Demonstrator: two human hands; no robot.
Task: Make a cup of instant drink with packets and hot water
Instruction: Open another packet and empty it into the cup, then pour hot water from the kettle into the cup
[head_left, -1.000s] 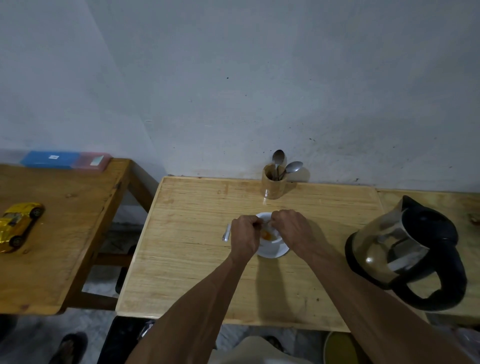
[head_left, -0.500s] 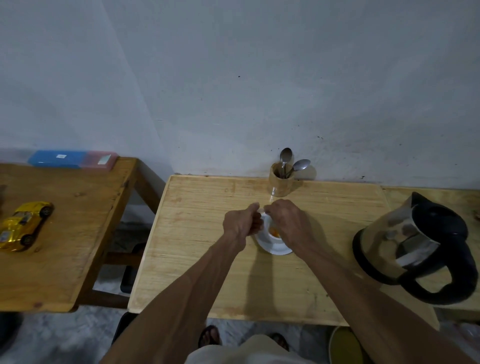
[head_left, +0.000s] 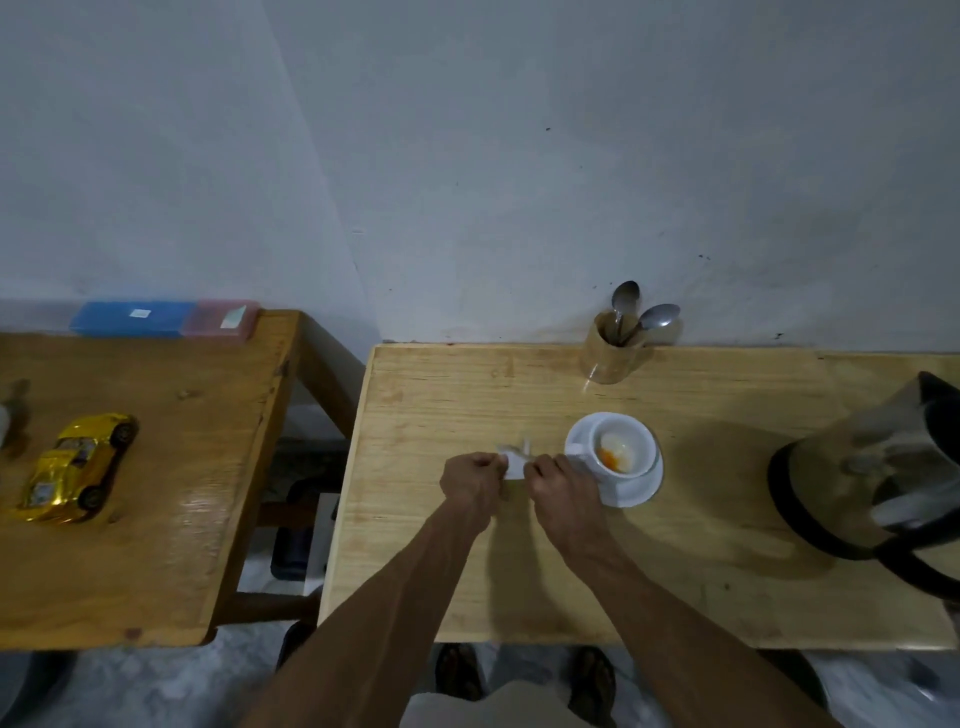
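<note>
Closest to the person, the left hand (head_left: 475, 480) and the right hand (head_left: 558, 480) are side by side over the bench (head_left: 441, 582), and each one pinches an end of a small white packet (head_left: 514, 462). Both hands are closed on it. It looks like the packet is being torn open or folded up, but I cannot tell which, because it is small and partly hidden by the fingers. If there is powder left inside, the good way is to hold the packet with its open end up, carry it over the cup, then tip it slowly so nothing falls on the wood. Just to the right of the hands sits the white cup (head_left: 618, 447) on its saucer (head_left: 641, 488). Inside the cup there is some orange and white powder at the bottom, and no water can be seen in it yet. Farther right stands the kettle (head_left: 872, 467), well apart from the cup, so pouring hot water is likely a later step. At the back, near the wall, a wooden holder (head_left: 610, 356) keeps two spoons (head_left: 660, 314) ready for stirring.
</note>
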